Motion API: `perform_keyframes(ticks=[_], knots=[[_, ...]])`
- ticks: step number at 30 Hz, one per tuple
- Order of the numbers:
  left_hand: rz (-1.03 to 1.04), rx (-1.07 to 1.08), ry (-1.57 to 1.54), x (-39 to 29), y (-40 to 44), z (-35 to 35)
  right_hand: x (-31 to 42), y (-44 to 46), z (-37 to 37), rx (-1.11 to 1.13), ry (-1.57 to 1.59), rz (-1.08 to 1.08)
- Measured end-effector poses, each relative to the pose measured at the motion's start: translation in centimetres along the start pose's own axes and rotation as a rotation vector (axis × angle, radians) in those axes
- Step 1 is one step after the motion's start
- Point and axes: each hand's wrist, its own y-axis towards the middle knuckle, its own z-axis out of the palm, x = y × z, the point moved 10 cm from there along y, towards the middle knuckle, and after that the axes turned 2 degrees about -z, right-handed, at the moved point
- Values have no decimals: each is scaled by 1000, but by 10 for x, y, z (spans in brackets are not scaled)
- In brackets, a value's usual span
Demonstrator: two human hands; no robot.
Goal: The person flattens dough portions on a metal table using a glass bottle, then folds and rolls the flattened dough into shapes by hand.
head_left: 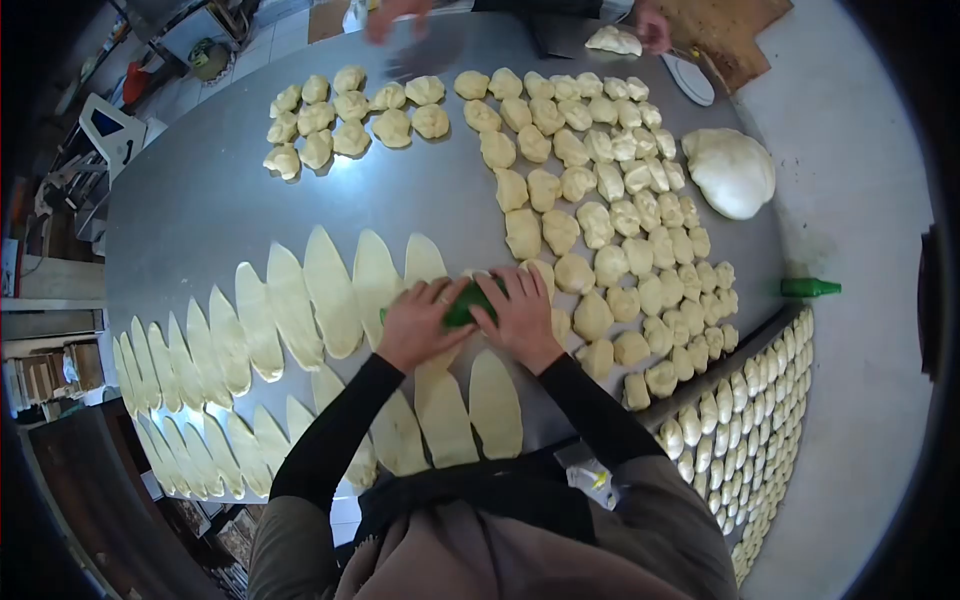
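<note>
A green bottle (466, 304) lies on its side on the metal table, partly covered by my hands. My left hand (420, 324) has its fingers curled over one end, and my right hand (522, 318) grips the other. Underneath, the dough is mostly hidden. Long flattened dough ovals (331, 292) run leftward from my left hand in a row, and a second row with another dough oval (495, 405) lies closer to my body. Beside my right hand sit round dough lumps (574, 273) in many close rows.
More dough lumps (350, 138) sit at the far left. A big dough mass (730, 172) and a second green bottle (810, 287) are at the right. Shaped dough pieces (745, 420) fill a lower surface at right. Across the table, another person's hand (652, 28) is near a dough piece (613, 41).
</note>
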Motion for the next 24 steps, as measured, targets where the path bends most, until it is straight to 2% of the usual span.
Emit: perform_keyframes(ticks=[2, 5, 7, 12, 14, 15, 17, 19, 20, 22, 24], knots=[[-80, 33, 62, 34, 29, 8, -39, 29, 58, 343, -32, 206], [-88, -15, 61, 72, 85, -1, -77, 91, 77, 256, 5, 283], [-247, 323, 73, 114, 108, 32, -102, 108, 103, 388, 121, 416], [-325, 316, -69, 116, 130, 9, -124, 119, 110, 247, 185, 424], [-256, 178, -98, 91, 91, -4, -87, 96, 70, 241, 177, 362], [-162, 148, -121, 71, 62, 2, -63, 66, 65, 370, 234, 351], [37, -31, 71, 19, 11, -5, -11, 4, 47, 378, -23, 161], [-147, 314, 60, 15, -21, 15, 21, -24, -2, 177, 152, 88], [-140, 304, 65, 4, -28, 7, 25, -38, -16, 167, 145, 84], [-158, 542, 175, -11, -38, 14, 28, -55, -27, 255, 247, 51], [-138, 569, 89, -44, -38, -19, 34, -60, -41, 281, 278, 37]])
